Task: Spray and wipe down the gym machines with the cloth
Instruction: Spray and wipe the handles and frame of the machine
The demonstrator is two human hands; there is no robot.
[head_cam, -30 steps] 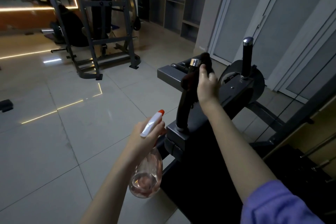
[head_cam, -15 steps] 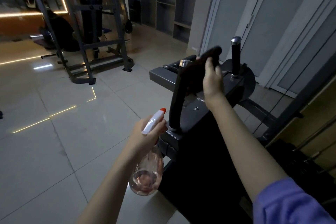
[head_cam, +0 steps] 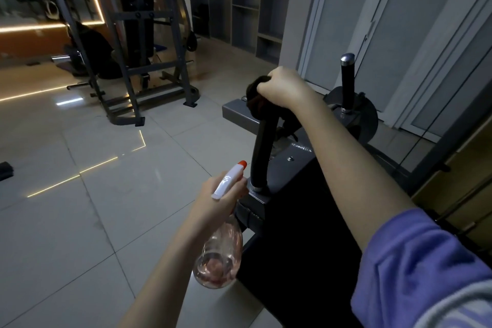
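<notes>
A dark gym machine (head_cam: 292,221) fills the lower right, with a curved black handle (head_cam: 262,146) rising from its base. My right hand (head_cam: 282,86) closes over the top of that handle, gripping a dark cloth (head_cam: 255,96) wrapped around the grip. A second upright handle with a chrome cap (head_cam: 347,80) stands further right, untouched. Lower down, my left hand (head_cam: 218,197) holds a clear spray bottle (head_cam: 219,255) with a white and orange nozzle, pinkish liquid inside, just left of the machine's base.
A grey metal rack machine (head_cam: 143,61) stands on the tiled floor at the back left. Open shelving (head_cam: 239,0) lines the back wall. Sliding doors (head_cam: 399,34) run along the right. A lit strip (head_cam: 48,25) glows on the left wall.
My right hand has shifted the cloth from the side of the handle's upper part onto its top, now closed over the grip. The spray bottle in my left hand has barely moved.
</notes>
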